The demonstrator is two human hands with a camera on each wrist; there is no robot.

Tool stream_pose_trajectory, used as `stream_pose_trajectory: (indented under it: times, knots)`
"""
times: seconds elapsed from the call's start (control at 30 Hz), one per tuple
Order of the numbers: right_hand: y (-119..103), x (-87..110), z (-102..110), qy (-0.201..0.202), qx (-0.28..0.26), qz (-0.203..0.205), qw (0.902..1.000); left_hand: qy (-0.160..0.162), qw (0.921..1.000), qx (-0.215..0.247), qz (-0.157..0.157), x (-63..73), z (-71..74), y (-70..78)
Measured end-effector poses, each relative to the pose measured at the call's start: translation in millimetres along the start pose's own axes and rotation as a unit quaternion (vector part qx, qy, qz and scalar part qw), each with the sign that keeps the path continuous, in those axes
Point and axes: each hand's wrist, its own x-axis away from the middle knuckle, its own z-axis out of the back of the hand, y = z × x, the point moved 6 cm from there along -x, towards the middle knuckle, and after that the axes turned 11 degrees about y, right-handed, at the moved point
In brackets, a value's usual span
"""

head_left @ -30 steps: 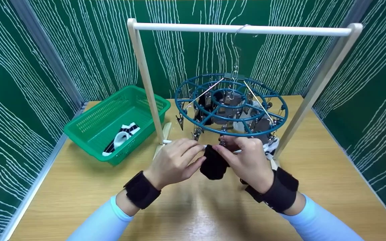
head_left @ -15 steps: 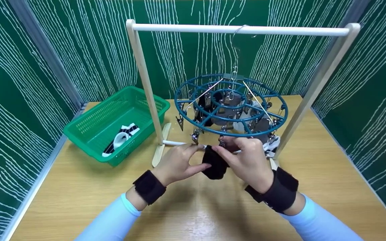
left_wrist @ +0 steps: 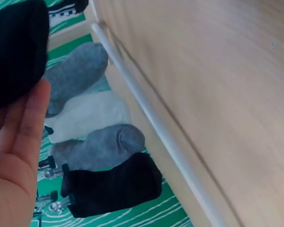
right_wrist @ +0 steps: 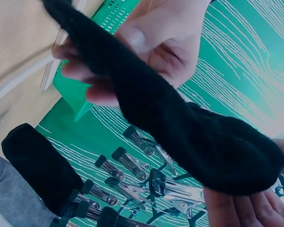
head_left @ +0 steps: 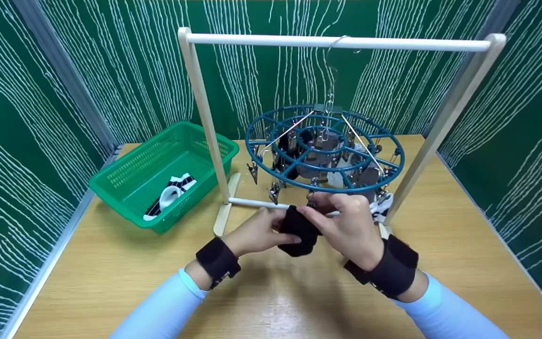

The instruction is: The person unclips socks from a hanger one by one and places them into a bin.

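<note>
A black sock [head_left: 299, 238] hangs between both hands, just below the front rim of the round blue clip hanger [head_left: 294, 181]. My right hand [head_left: 352, 226] pinches its upper end, right by a metal clip [head_left: 312, 199]. From the other side my left hand [head_left: 259, 233] holds the sock lower down, thumb across the front and fingers behind it. In the right wrist view the sock [right_wrist: 151, 104] stretches lengthwise from hand to hand. Behind, a black sock [left_wrist: 116, 187], grey socks [left_wrist: 80, 71] and a white sock [left_wrist: 94, 116] hang from clips.
The hanger hooks over the white bar [head_left: 271, 39] of a wooden stand [head_left: 205, 113]. At the left, a green basket [head_left: 111, 188] contains black-and-white socks [head_left: 171, 194]. Several bare clips [head_left: 274, 192] dangle from the hanger's left side. Green walls enclose the wooden table [head_left: 158, 282].
My left hand has shifted right and slightly down onto the black sock, its thumb now across the front. The right hand stays near the clip. The sock's lower part has tilted a little left.
</note>
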Motion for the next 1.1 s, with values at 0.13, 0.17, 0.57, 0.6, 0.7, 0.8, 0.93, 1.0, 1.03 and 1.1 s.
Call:
stream_pose_trajectory:
  times: [0.13,0.17,0.57,0.6,0.7,0.8,0.93,1.0,1.03,1.1]
  knots:
    - [-0.7,0.1,-0.1,0.006,-0.009,0.007,0.9999,0.010,0.9997,0.016,0.011,-0.7,-1.2,-0.2]
    - [-0.7,0.0,-0.2,0.006,-0.012,0.008,0.9999,0.015,0.9996,0.019,0.015,-0.8,-1.0,-0.6]
    - [-3.4,0.6,5.0,0.039,-0.026,0.062,0.9970,0.019,0.9997,0.013,0.011,-2.1,3.8,1.5]
    - [-3.6,0.8,5.2,0.042,-0.027,0.064,0.9967,0.017,0.9997,0.011,0.010,-2.2,4.3,1.7]
    - [-3.9,1.6,5.7,0.048,-0.030,0.072,0.9958,0.014,0.9998,0.001,0.010,-1.9,6.0,2.9]
    - [-5.0,1.7,5.9,0.054,-0.041,0.079,0.9946,0.014,0.9998,-0.008,0.015,-1.5,7.8,2.5]
    - [-5.7,1.3,7.2,0.062,-0.053,0.080,0.9935,0.018,0.9996,-0.021,0.010,-0.9,11.3,-1.2]
    - [-5.4,1.3,8.2,0.066,-0.055,0.078,0.9932,0.023,0.9993,-0.028,-0.001,-0.4,14.3,-3.9]
    - [-5.0,1.3,8.6,0.067,-0.053,0.077,0.9934,0.028,0.9990,-0.034,-0.006,0.2,16.4,-5.7]
    - [-4.7,1.5,9.0,0.068,-0.052,0.076,0.9934,0.038,0.9984,-0.041,-0.013,1.5,21.2,-10.2]
